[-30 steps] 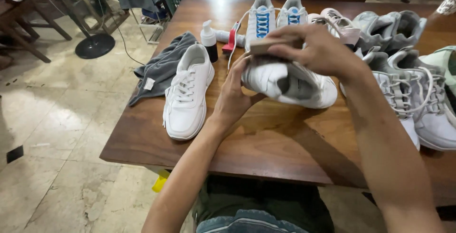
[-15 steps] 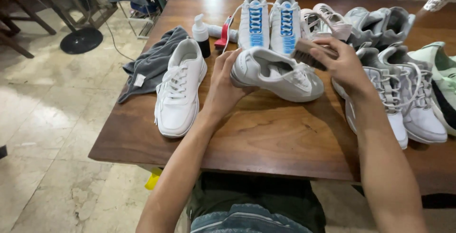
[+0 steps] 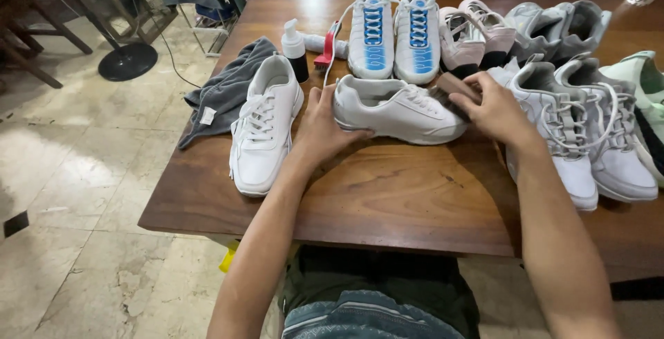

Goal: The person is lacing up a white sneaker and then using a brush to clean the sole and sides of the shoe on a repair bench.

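The white leather low-top sneaker (image 3: 398, 109) lies on its side mid-counter. We brace its heel with our left hand (image 3: 325, 126), fingers wrapped around it, while our right hand (image 3: 492, 109) grips a wooden-backed bristle brush (image 3: 449, 92) at the toe. Short, light strokes work best; both forearms reach forward over the brown wooden counter (image 3: 387, 194).

white sneaker (image 3: 398, 109) | upright, on table | brush (image 3: 451, 91) at toe

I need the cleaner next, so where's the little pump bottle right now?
In the head view the pump bottle stands upright on the wooden table, left of centre toward the far edge, between the grey cloth and the blue-and-white sneakers.
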